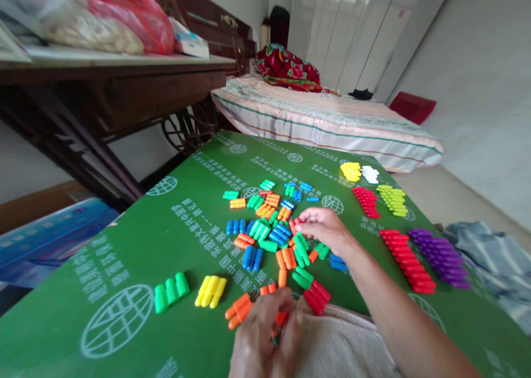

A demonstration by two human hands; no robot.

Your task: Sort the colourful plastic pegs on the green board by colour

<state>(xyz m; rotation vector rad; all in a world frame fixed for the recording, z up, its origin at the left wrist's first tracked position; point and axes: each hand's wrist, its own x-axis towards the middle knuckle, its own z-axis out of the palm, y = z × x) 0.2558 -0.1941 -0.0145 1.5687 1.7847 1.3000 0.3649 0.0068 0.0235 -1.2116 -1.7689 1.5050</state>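
My right hand (326, 228) reaches into the middle of a loose heap, its fingertips pinched on small red bullet-shaped plastic pieces (294, 224). Close to the front edge, my left hand (263, 331) is curled, with an orange plastic piece (281, 317) showing between its fingers; something dark green below is partly hidden. Around the hands lie blue pieces (252, 258), green pieces (260, 229) and orange pieces (286, 258), mostly in small side-by-side groups. Beside my left hand are more orange pieces (239, 310) and a red group (317, 297).
On the green board table (136, 245), yellow pieces (211, 291) lie at left. Rows of red (406, 260), purple (440, 256), lime (392, 200), yellow (350, 171) and white pieces (370, 174) line the right. A bed (323, 112) and sewing-machine table (124, 62) stand beyond.
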